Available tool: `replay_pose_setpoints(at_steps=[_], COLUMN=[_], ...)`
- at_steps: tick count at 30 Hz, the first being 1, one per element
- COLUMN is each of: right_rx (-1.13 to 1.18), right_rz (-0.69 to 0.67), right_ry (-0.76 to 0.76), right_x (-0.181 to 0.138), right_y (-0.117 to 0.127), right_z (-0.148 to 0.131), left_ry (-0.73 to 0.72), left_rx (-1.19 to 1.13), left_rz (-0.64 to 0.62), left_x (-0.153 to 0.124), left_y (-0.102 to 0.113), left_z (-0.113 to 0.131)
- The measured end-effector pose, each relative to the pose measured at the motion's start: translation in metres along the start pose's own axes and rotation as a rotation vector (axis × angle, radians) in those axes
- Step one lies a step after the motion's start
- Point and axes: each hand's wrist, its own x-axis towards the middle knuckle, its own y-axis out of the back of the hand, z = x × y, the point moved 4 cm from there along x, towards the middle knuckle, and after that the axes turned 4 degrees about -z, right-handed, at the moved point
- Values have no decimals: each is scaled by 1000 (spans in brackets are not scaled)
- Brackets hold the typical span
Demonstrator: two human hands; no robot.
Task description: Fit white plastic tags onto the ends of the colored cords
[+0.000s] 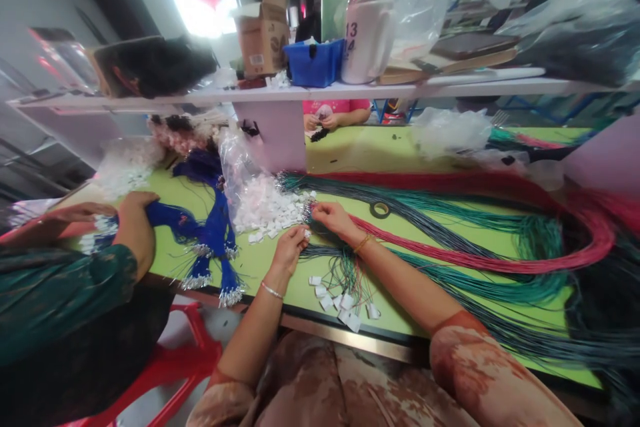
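- The room was big and blurry, with a bright light (203, 10) at the back.
- A long green table (355, 150) filled the middle, with lots of things on it.
- Over it ran a white shelf (270, 95). A white cup (365, 40), a blue box (315, 63) and a brown box (263, 37) stood there. Its upright board (273, 137) hid part of the far side.
- At the left was a co-worker in a green sleeve (70, 283), hands near some blue wires (173, 219). A red stool (185, 353) stood below.
- Long red wires (450, 250), green wires (500, 287) and dark wires (415, 217) curved over the right side — the right arm crossed over some.
- Across the table, a person in pink (345, 110) held something small.
- A clear bag (237, 160) stood by a heap of white plugs (270, 213), blocking the view behind.
- The right hand (333, 219) had its fingers bent over the wire tips beside the heap — I can't tell if it gripped one.
- The left hand (290, 250) pinched a little white piece (307, 233) just beside it.
- More plugs, on wires (345, 303), lay near the front edge.
- A dark tape roll (375, 213) lay by the wires.
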Motion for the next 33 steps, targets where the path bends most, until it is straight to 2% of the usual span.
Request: replay_pose_setpoints(at_steps=[5, 9, 19, 26, 33], right_rx=[-50, -125, -95, -54, -179], right_rz=[-39, -24, -27, -60, -79], right_ry=[79, 122, 87, 20, 43], right_x=[-35, -49, -50, -50, -51], right_y=[-1, -1, 0, -9, -11], right_z=[-11, -14, -9, 0, 4], left_ry=[50, 77, 78, 45, 14], left_rx=[-91, -129, -191, -80, -36], left_rz=[-46, -55, -59, -24, 34], left_x=[0, 2, 2, 0, 0], left_y=[-4, -3, -2, -7, -8], left_z=[-2, -6, -6, -11, -12])
